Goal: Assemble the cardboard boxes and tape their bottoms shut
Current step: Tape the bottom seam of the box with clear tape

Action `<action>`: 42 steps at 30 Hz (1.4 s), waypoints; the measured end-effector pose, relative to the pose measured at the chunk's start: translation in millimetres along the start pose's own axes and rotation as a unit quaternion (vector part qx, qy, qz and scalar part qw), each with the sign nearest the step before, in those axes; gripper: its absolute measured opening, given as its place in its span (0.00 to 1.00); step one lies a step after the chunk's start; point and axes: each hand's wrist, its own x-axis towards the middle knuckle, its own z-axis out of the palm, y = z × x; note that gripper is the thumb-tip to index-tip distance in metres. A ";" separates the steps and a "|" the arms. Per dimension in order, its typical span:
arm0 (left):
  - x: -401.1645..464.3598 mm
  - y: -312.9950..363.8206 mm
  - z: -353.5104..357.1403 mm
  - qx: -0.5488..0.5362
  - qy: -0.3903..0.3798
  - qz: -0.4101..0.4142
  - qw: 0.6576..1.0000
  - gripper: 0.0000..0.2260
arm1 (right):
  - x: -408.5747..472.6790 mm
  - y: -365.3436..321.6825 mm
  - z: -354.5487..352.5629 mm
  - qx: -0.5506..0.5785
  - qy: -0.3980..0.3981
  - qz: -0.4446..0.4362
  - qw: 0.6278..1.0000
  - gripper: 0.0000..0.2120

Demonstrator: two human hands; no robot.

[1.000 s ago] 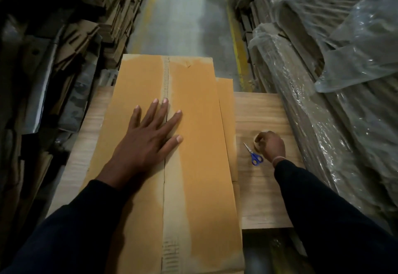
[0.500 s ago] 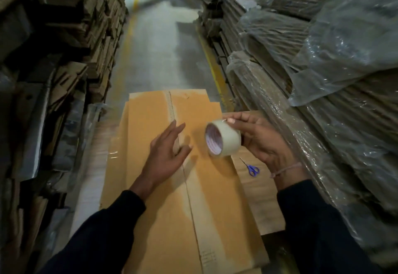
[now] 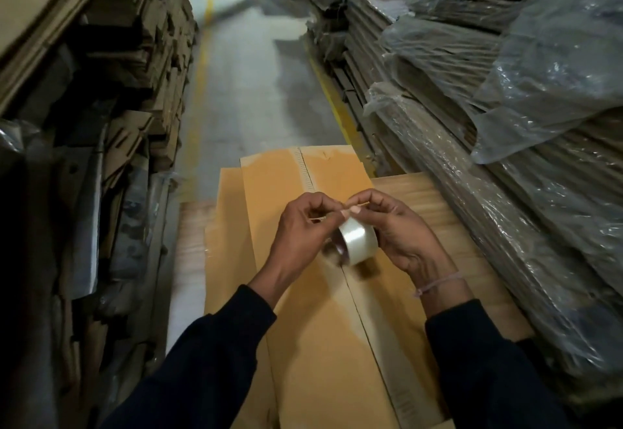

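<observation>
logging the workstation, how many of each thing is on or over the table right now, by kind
cardboard box: 1
tape roll: 1
hands, left hand and right hand, both on the tape roll: 2
wooden table: 1
total: 5

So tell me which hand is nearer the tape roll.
Right. The right hand cradles the tape roll against its fingers. The left hand sits just left of the roll, pinching at its top edge beside the right fingertips.
</observation>
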 end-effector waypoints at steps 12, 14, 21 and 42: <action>64.3 -26.9 -17.5 -0.042 0.012 -0.069 0.997 0.04 | -9.4 39.8 19.6 -0.126 0.097 -0.041 0.986 0.10; 77.6 -32.6 -23.2 -0.031 0.002 -0.064 0.997 0.05 | -2.2 35.9 22.8 -0.157 0.104 -0.054 0.981 0.08; 110.2 -49.4 -26.8 -0.039 0.017 -0.065 0.997 0.07 | 27.9 15.5 31.7 -0.265 0.164 -0.023 0.950 0.24; 220.6 -70.0 -62.9 0.130 0.160 -0.036 0.978 0.05 | 50.5 14.2 42.0 -0.297 0.173 0.003 0.939 0.25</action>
